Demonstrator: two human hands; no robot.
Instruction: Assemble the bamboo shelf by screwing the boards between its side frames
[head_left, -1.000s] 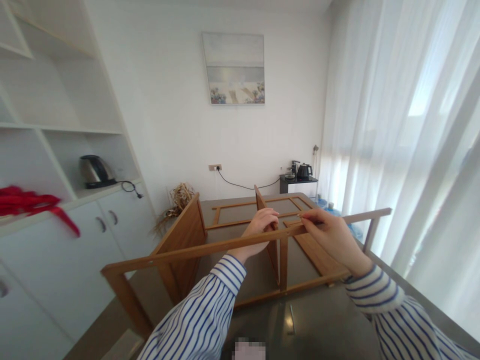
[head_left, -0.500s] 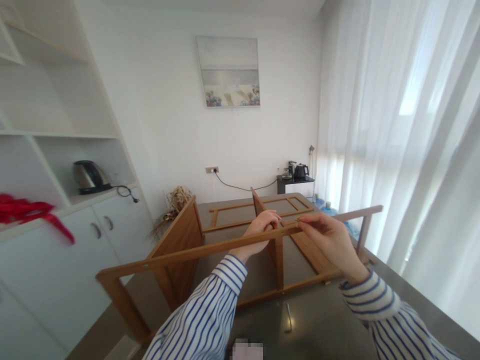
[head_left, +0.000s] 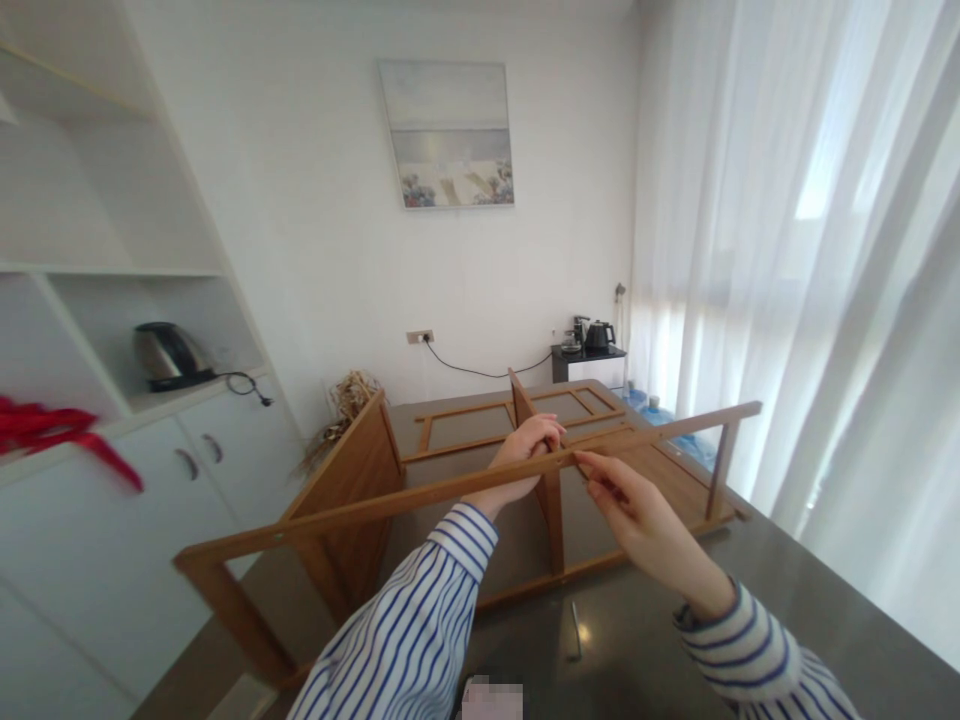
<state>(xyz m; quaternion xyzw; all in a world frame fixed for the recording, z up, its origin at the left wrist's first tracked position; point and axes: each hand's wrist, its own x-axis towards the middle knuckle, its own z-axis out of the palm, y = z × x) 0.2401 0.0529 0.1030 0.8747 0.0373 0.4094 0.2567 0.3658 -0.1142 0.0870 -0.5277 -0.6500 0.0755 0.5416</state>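
Note:
A brown wooden side frame point(head_left: 427, 492) stands on edge across the table. My left hand point(head_left: 525, 443) reaches over its top rail, fingers curled round the upper edge of the middle wooden board point(head_left: 553, 525) close to the joint. On the near side of that joint, my right hand point(head_left: 637, 512) has thumb and forefinger pinched together against the rail. Whatever sits between those fingertips is too small to make out. Below the frame, an L-shaped hex key point(head_left: 575, 630) lies on the table. Another wooden board point(head_left: 346, 465) stands upright at the left end of the frame.
Behind, a second wooden frame point(head_left: 469, 410) lies flat on the grey table point(head_left: 645, 640). Dried flowers point(head_left: 352, 398) are beyond the left board. A kettle point(head_left: 172, 355) sits in the white shelving. Water bottles point(head_left: 660, 412) stand by the curtain at right.
My right hand has moved left along the top rail, its fingertips now by the middle joint. My left hand stays at the middle board. The view has shifted slightly.

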